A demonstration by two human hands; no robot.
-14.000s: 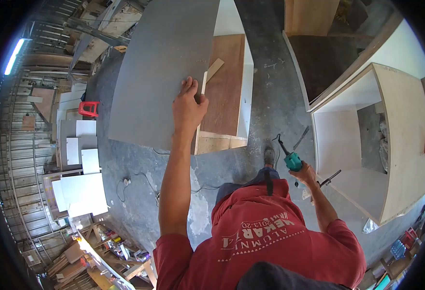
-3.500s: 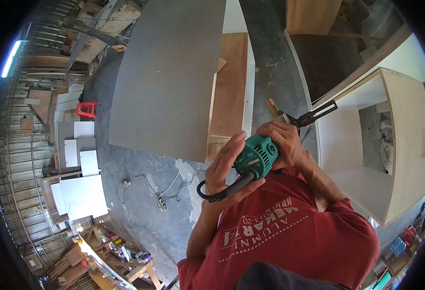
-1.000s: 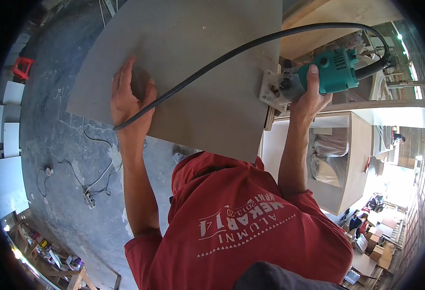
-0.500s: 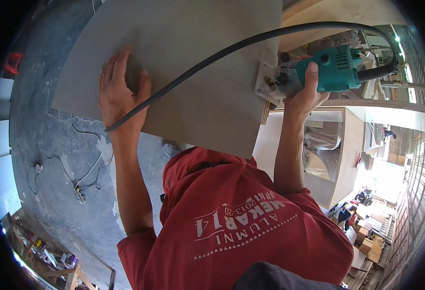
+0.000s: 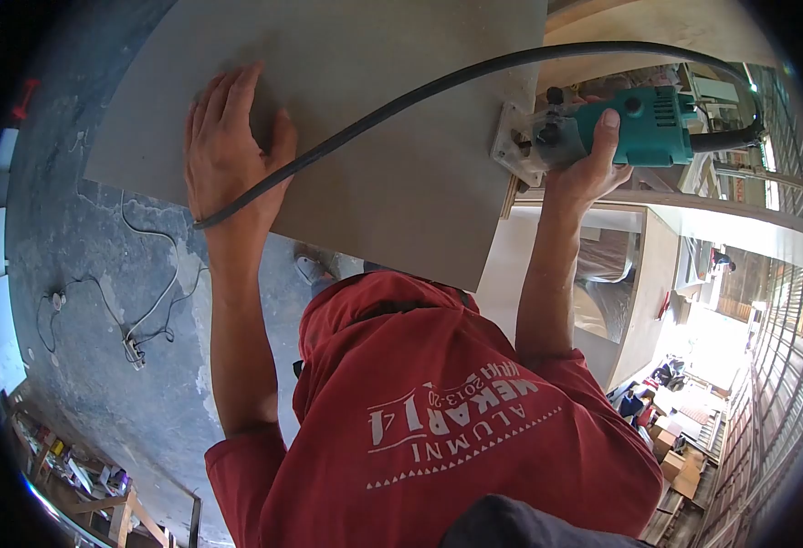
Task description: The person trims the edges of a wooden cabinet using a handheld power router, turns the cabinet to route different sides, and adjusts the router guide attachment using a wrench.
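My left hand lies on the large grey panel, fingers spread, with the black cable passing over its wrist. My right hand is wrapped round the green power tool, thumb on top and the other fingers largely hidden. The tool lies on its side, its clear base against the panel's right edge. From its rear end the thick black cable arches over the panel to my left wrist.
Beyond the panel's right side is an open wooden cabinet. Thin cables and a socket block lie on the concrete floor at left. Timber scraps stand lower left. Boxes and a distant person are at right.
Earlier both hands held the tool near my chest; now my left hand is on the panel and the tool is at its right edge. Over the last second the view has shifted slightly.
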